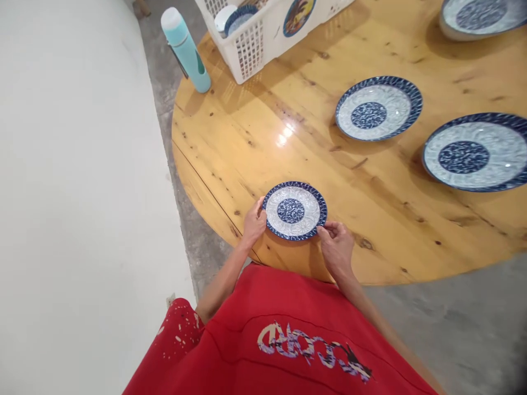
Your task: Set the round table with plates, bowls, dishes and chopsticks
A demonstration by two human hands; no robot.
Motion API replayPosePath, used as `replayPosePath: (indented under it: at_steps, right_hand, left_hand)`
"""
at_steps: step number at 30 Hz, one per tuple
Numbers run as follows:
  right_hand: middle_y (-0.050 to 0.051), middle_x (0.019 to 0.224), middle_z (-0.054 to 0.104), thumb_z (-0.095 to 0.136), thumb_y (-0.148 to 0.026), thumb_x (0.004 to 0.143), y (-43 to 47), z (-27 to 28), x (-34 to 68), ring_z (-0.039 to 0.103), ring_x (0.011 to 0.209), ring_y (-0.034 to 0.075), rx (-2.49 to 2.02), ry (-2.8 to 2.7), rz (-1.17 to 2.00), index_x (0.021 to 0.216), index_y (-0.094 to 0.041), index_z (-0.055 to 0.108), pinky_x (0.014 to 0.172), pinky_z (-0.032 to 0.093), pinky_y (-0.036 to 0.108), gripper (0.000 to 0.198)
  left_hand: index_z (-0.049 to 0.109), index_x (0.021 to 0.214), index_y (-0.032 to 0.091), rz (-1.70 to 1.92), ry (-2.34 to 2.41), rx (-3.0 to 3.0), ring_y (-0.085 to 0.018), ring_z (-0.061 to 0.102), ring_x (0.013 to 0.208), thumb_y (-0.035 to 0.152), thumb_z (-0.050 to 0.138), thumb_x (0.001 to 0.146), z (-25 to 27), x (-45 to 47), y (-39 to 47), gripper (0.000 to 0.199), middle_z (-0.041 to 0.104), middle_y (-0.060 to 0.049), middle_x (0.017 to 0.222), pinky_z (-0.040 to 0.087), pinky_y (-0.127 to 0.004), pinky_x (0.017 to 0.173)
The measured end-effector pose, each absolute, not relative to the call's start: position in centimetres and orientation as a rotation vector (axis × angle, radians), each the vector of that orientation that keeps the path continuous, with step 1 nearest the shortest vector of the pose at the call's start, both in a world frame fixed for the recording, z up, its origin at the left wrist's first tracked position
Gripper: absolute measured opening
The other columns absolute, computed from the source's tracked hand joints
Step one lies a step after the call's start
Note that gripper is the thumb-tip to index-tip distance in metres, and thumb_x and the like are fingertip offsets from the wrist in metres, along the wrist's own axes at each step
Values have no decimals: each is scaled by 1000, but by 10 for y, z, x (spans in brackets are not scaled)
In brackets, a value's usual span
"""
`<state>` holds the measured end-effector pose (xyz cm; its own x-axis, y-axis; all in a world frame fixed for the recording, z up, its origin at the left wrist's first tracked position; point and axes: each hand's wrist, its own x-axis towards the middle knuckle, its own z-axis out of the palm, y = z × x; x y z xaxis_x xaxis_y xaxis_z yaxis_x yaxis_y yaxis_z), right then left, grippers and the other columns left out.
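Observation:
Between my two hands is a round plate (291, 210) with a dark blue rim, a pale patterned ring and a blue speckled centre, near the front edge of the wooden table. My left hand (254, 222) grips its left rim, fingers partly hidden under it. At the lower right rim, my right hand (336, 245) pinches the edge between thumb and fingers. Whether the plate touches the tabletop I cannot tell. Two larger blue-and-white dishes, a nearer one (467, 156) and a farther one (373, 112), lie to the right.
The round wooden table (247, 159) has a seam near its left edge. A white plastic basket (251, 52) holding dishes stands at the back, beside a light blue bottle (187, 52). A big bowl (480, 19) is at the far right. A white wall (82, 164) rises on the left.

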<state>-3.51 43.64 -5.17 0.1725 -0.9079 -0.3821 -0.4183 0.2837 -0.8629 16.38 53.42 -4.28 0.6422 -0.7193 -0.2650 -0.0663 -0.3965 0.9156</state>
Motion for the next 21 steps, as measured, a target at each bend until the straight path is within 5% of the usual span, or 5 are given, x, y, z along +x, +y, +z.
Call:
replayPosePath:
  at_steps: [21]
  right_hand:
    - [8, 80, 68, 61, -50, 68, 436, -55, -22, 65, 75, 25, -1333, 1445, -625, 86, -20, 58, 72, 52, 40, 35]
  left_hand:
    - [61, 138, 24, -815, -751, 1910, -22, 60, 129, 14, 44, 88, -34, 183, 523, 53, 65, -1, 139, 43, -40, 116]
